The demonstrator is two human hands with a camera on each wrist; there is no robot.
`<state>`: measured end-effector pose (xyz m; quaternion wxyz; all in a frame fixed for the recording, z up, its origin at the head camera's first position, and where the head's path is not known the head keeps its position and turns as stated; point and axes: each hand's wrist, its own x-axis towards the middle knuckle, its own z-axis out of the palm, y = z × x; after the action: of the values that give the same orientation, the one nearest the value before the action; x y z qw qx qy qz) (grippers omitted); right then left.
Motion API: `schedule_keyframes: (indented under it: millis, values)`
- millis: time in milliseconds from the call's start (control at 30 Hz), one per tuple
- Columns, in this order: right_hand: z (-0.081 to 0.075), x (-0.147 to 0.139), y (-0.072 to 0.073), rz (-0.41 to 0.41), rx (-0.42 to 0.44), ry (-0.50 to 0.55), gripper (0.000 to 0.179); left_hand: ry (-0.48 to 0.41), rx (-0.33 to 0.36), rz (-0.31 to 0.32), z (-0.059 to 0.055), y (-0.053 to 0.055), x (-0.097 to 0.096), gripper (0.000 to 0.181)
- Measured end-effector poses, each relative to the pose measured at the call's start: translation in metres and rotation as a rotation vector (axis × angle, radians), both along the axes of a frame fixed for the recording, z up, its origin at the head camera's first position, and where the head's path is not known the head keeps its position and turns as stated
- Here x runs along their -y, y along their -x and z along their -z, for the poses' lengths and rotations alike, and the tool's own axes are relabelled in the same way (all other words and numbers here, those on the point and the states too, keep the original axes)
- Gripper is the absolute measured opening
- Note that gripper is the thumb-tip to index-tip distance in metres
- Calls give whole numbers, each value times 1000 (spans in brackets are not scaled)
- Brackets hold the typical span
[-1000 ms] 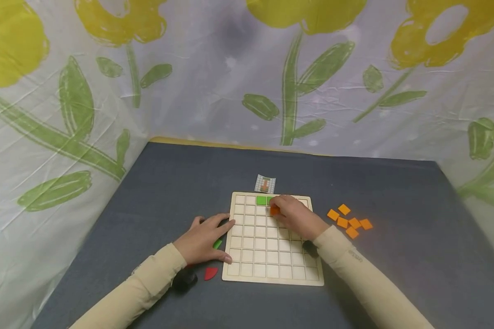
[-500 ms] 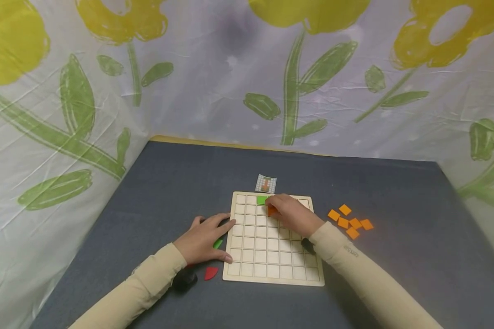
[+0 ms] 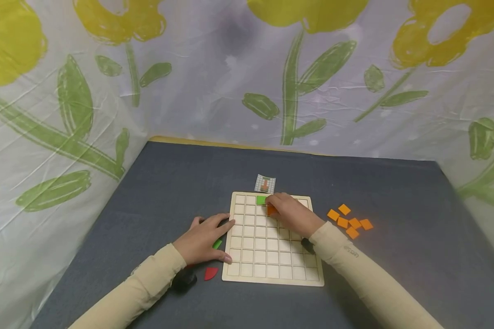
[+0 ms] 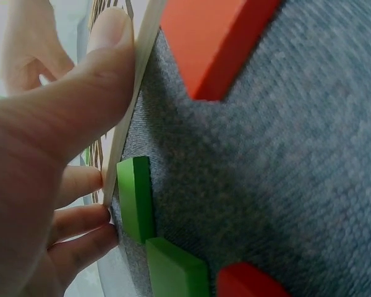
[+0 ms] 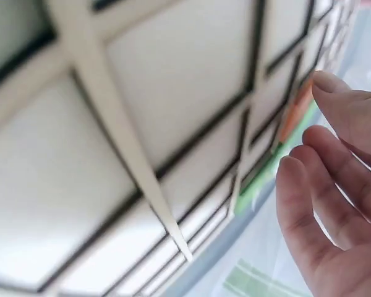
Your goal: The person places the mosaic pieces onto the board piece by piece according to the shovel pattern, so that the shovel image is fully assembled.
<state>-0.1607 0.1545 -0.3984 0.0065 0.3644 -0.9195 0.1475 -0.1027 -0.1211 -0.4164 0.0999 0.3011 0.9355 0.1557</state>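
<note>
A pale wooden grid board [image 3: 260, 244] lies on the dark cloth. My left hand [image 3: 201, 238] is at its left edge, fingers spread and touching the rim; in the left wrist view the thumb [image 4: 108, 55] rests over the edge. My right hand [image 3: 294, 214] is over the board's upper part, its thumb and curled fingertips at an orange square tile [image 3: 271, 209] in the second row. A green tile [image 3: 261, 200] sits in the top row. In the right wrist view, the orange tile [image 5: 300, 105] is partly behind the thumb, beside a green strip [image 5: 260, 185].
Several loose orange tiles [image 3: 342, 222] lie right of the board. A small printed pattern card [image 3: 265, 183] is just beyond its far edge. Near the left hand lie a red quarter-round piece [image 3: 211, 273] and green pieces [image 4: 135, 198]. A flower-patterned cloth [image 3: 206, 91] hangs behind the table.
The right hand has shifted slightly left with the orange tile, which now lines up below the green tiles. One green tile is now covered by the fingers. The left hand stays put.
</note>
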Motion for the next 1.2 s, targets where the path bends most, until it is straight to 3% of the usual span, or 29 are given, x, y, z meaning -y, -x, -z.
schedule_keyframes:
  millis: [200, 400, 733, 933, 1200]
  values:
    - [-24, -29, -9, 33, -33, 25, 34, -7, -9, 13, -1, 0, 0, 93]
    - [-37, -90, -20, 115, -103, -8, 31, -11, -14, 20, 1, -1, -1, 92]
    - [-23, -178, -37, 350, 96, -106, 34, -10, -33, 18, -1, -3, -2, 92]
    - [-9, -194, -39, 364, 121, -92, 31, 1, -51, 14, 1, -1, 1, 92]
    - [2, -201, -46, 346, 60, -71, 27, -7, -38, 26, 3, -1, 0, 93]
